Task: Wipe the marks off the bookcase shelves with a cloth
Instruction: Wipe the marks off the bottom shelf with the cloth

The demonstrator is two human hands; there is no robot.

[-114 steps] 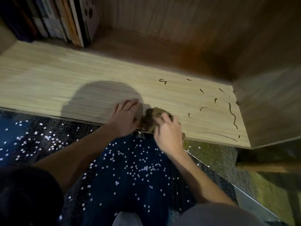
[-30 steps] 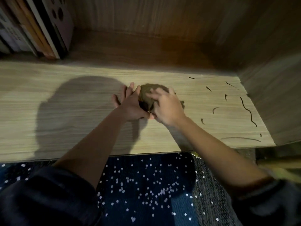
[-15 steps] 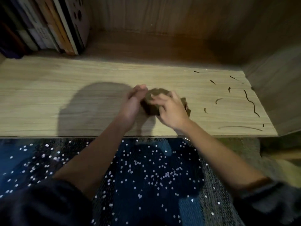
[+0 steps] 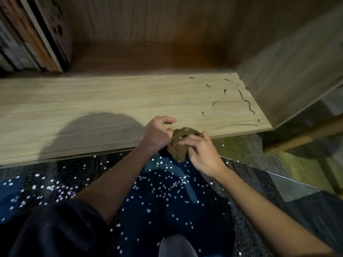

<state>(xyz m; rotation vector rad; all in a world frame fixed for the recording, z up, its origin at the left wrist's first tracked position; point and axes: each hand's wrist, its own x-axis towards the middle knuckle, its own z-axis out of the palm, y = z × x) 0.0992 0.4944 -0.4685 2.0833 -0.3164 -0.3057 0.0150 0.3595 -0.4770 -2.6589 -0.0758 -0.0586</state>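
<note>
And here's the cloth point(image 4: 182, 143), 1 brown bunched wad with pale spots. It sits right at the front lip of the shelf point(image 4: 111, 101), top over the wood and lower end drooping past the edge above the speckled blue fabric point(image 4: 167, 197) below.

2 hands on the scene, 1 either side of it. The right hand point(image 4: 202, 154) comes in from the right and lies over the wad, fingers curled into it and gripping the near right side. The left hand point(image 4: 157, 133) presses up against the cloth's left side. Its forefinger is hooked out above the shelf and the other fingers are curled in toward the wad, though I cannot tell whether they actually pinch it. So the cloth is sandwiched between the 2 hands, touching both.

Over to the right end of the shelf, well apart from the cloth: the marks point(image 4: 246, 102). I count 9 dark strokes:
- 1 long squiggle near the side panel point(image 4: 289, 71)
- 1 long thin line along the front edge
- 1 curved stroke
- 6 short dashes and specks

All sit between the cloth and that panel.

Far left at the back, a row of books point(image 4: 37, 43) stands leaning. The spines blur together, too many to number. 1 dark sleeve point(image 4: 55, 229) shows on the left arm.
</note>
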